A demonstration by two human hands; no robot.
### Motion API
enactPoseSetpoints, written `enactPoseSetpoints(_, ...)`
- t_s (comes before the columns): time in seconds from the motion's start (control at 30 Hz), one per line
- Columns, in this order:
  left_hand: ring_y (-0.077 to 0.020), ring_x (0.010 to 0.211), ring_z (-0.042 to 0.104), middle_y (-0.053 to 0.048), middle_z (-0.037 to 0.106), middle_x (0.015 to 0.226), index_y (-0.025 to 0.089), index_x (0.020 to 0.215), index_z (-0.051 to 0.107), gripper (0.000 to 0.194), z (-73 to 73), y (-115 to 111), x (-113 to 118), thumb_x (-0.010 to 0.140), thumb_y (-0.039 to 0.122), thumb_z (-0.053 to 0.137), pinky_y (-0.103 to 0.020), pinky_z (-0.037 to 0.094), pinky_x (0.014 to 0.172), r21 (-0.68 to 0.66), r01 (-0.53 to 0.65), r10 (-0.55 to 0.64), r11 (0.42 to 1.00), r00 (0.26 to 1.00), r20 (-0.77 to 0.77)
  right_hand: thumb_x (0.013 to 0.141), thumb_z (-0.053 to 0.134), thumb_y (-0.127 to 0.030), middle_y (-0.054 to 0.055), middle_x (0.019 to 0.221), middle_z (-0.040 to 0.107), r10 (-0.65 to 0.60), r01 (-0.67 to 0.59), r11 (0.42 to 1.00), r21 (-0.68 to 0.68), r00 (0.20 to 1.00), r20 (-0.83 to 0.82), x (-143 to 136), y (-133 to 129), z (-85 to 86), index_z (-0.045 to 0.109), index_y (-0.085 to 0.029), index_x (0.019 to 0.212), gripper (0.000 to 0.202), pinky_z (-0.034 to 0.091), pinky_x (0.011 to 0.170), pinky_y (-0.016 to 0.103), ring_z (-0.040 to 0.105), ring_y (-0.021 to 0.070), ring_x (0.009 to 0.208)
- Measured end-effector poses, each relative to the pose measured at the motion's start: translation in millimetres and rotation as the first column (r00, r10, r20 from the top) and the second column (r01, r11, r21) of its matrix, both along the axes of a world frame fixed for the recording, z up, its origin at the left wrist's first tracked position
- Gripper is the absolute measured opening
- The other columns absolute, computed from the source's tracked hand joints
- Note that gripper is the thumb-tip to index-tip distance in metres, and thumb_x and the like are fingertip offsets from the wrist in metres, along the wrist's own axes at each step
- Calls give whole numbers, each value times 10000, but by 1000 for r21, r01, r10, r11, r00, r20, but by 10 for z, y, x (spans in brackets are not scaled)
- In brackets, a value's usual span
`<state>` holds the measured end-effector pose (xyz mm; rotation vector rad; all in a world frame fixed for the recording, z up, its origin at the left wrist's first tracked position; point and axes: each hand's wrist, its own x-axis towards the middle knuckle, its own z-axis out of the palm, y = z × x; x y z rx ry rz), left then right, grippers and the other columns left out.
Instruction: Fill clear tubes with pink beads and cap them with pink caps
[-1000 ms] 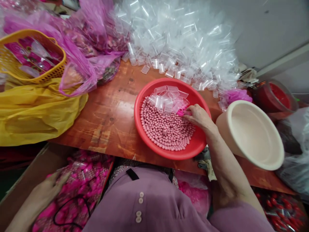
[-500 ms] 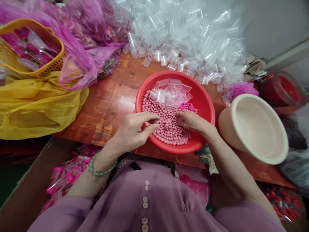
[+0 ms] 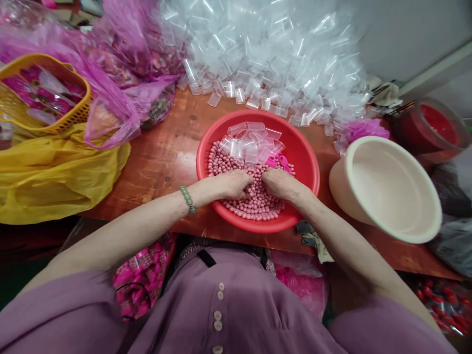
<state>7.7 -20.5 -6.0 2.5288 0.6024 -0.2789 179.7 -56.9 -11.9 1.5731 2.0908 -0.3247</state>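
Both hands in beads (image 3: 254, 211), low in red bowl (image 3: 308, 164) on table (image 3: 155, 160); its wall likely stops rolling. Left hand (image 3: 234, 184) part-curled, right hand (image 3: 280, 184) nearly closed; can't tell what either grips. Clear sleeves (image 3: 251, 141) heaped behind, probably within reach.

Glossy red plastic basin (image 3: 308, 162)

The left hand (image 3: 238, 185), earlier over the pink packets (image 3: 142, 280) below the table (image 3: 157, 169), is now at the beads (image 3: 254, 209); the right hand (image 3: 280, 185) has moved from the pink pieces (image 3: 283, 161) towards it.
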Motion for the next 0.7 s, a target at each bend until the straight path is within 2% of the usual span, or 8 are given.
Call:
enactPoseSetpoints(0.13, -228, 919, 645, -153, 699, 1065, 90, 1103, 667, 289, -72, -60, 14, 860, 242, 632, -310, 468, 794, 4, 1, -1, 1000, 999, 50, 832, 489, -35, 206, 1020, 737, 53, -54, 998, -24, 998, -45, -67, 47, -19, 711, -64, 1071, 327, 473, 858, 303, 680, 255, 988)
enactPoseSetpoints(0.3, -261, 927, 645, -180, 671, 1094, 87, 1084, 670, 285, -88, -131, 33, 885, 274, 589, -361, 491, 805, -1, -24, 24, 1000, 995, 102, 818, 515, -84, 221, 1020, 733, 74, -78, 996, -38, 993, -93, -31, 94, -5, 704, -50, 1061, 309, 469, 805, 322, 673, 281, 968)
enactPoseSetpoints(0.37, -264, 905, 648, -198, 659, 1089, 64, 1079, 659, 292, -87, -141, 36, 894, 266, 554, -374, 497, 793, -1, -44, 44, 999, 992, 118, 830, 534, -131, 204, 1002, 739, 2, -2, 1000, 4, 990, -142, 18, 112, 40, 700, -69, 1053, 285, 463, 773, 318, 675, 272, 923)
enactPoseSetpoints(0.43, -261, 876, 647, -207, 655, 1070, 45, 1089, 635, 312, -80, -139, 33, 914, 264, 498, -383, 499, 781, -14, -55, 56, 998, 988, 143, 856, 566, -234, 165, 964, 746, -132, 156, 984, 82, 961, -241, 60, 127, 94, 698, -98, 1036, 261, 459, 738, 301, 674, 247, 863)
enactPoseSetpoints(0.53, -243, 840, 632, -182, 661, 1008, 54, 1059, 611, 289, -41, -125, 0, 927, 247, 442, -386, 496, 784, -45, -67, 75, 997, 976, 207, 861, 596, -367, 132, 907, 741, -291, 372, 909, 189, 890, -351, 83, 137, 118, 694, -105, 999, 312, 454, 706, 290, 657, 225, 800)
enactPoseSetpoints(0.57, -234, 834, 625, -168, 661, 989, 67, 1036, 605, 263, -22, -121, -20, 924, 239, 440, -384, 495, 792, -57, -75, 86, 996, 971, 223, 862, 594, -372, 132, 890, 737, -310, 395, 895, 207, 885, -346, 81, 136, 96, 694, -100, 987, 316, 453, 703, 295, 650, 225, 788)
enactPoseSetpoints(0.63, -221, 831, 614, -143, 656, 962, 90, 1007, 587, 213, 16, -116, -73, 916, 220, 445, -381, 492, 809, -87, -105, 125, 991, 954, 273, 873, 571, -348, 127, 851, 727, -307, 371, 911, 182, 903, -302, 72, 133, 8, 700, -98, 951, 292, 455, 701, 303, 633, 220, 761)
enactPoseSetpoints(0.7, -219, 844, 608, -130, 646, 950, 104, 1013, 561, 191, 40, -119, -134, 921, 225, 445, -382, 488, 821, -133, -149, 186, 980, 921, 342, 895, 523, -332, 106, 793, 708, -293, 316, 947, 58, 922, -253, 63, 130, -111, 707, -112, 894, 287, 460, 684, 304, 611, 205, 713)
